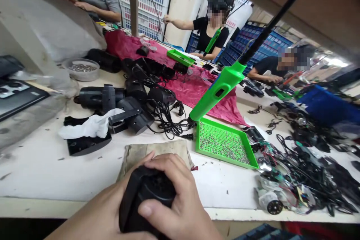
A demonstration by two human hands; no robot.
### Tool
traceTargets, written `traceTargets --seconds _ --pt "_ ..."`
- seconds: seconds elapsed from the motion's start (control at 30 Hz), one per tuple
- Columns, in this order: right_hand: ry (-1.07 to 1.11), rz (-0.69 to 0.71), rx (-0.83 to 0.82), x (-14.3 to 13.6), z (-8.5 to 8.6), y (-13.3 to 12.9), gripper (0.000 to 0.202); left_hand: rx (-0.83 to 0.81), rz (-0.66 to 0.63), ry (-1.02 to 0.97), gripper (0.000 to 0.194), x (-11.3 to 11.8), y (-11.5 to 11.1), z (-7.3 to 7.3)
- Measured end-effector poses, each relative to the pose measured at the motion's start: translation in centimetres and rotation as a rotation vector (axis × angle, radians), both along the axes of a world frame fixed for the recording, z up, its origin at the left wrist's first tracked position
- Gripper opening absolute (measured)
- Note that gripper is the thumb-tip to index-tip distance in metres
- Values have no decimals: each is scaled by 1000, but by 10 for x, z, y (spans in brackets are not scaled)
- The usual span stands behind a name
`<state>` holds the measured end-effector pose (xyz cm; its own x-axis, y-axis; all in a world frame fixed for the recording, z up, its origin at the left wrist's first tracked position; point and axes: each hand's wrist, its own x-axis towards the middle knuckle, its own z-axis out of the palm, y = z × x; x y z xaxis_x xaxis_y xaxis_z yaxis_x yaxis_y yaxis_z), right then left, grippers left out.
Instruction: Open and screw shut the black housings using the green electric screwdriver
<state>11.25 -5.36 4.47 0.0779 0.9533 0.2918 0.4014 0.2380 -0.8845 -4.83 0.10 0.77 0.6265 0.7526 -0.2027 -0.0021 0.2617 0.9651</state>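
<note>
A rounded black plastic housing (157,191) is held between my hands at the near edge of the table. My right hand (180,191) is closed over it, with the thumb across its front and the fingers over the top. My left hand (115,202) grips its left side; most of those fingers are hidden behind it. Just beyond lies a worn beige pad (168,150). A green electric screwdriver (216,92) hangs tilted from above, its tip by the corner of a green tray (247,146) of small screws.
Black housings (95,97) with tangled cords (168,120) and a white cloth strip (90,125) lie left of centre. A clear tub (81,69) holds small metal parts. Wired parts (289,180) pile up at right. Several co-workers sit across the table.
</note>
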Motion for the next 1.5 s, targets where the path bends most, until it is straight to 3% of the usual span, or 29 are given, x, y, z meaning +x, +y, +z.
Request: traceTargets --seconds 0.07,0.17,0.2,0.23,0.3,0.4,0.57,0.8,1.0,1.13,1.3,1.5 --pt "34 -111 90 11 -2 -1 46 -4 -5 40 92 6 13 8" --pt "121 -505 364 43 0 10 41 -246 61 -72 85 17 30 13" --pt "171 -602 411 55 2 18 44 -317 85 -104 85 21 32 13" --pt "229 -610 416 66 3 28 52 -364 108 -114 84 25 34 11" --pt "334 -496 314 82 8 49 65 -448 149 -84 77 31 32 5" --pt "368 -396 288 83 18 71 57 -555 187 -44 64 34 27 -4" --pt "529 -316 311 54 32 67 49 -649 231 -107 55 26 31 -11" --pt "734 -410 333 50 44 56 55 -598 154 -276 62 21 34 -25" --pt "472 -288 234 57 34 36 66 -564 86 -335 78 20 32 -20" --pt "296 -301 261 63 26 23 39 -608 57 -302 81 18 33 -19" --pt "474 -247 267 55 26 20 26 -579 24 -311 86 18 34 -22" --pt "670 -250 513 33 35 20 40 -460 158 -169 108 27 26 -17"
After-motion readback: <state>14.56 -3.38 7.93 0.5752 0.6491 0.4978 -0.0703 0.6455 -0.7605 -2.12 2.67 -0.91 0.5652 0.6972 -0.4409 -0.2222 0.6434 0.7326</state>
